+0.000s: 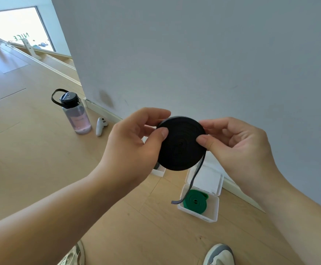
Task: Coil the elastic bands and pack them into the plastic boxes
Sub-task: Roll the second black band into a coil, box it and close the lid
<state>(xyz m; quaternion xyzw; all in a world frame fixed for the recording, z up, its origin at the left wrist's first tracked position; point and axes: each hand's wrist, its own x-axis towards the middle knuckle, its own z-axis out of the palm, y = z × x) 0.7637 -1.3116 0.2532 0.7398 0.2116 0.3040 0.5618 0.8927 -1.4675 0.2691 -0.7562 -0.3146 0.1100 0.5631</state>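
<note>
Standing on the floor (41, 169), shoes (219, 254) below; left hand (133, 148) and right hand (238, 148) pinch a black band (180, 144) coil, fingers (203, 140) closed on its rim, loose tail hanging. Beyond, an open box (213, 211) holds a green band (195, 201). Farther: second box (160, 172), controller (100, 126), bottle (75, 113), wall (213, 54).
</note>
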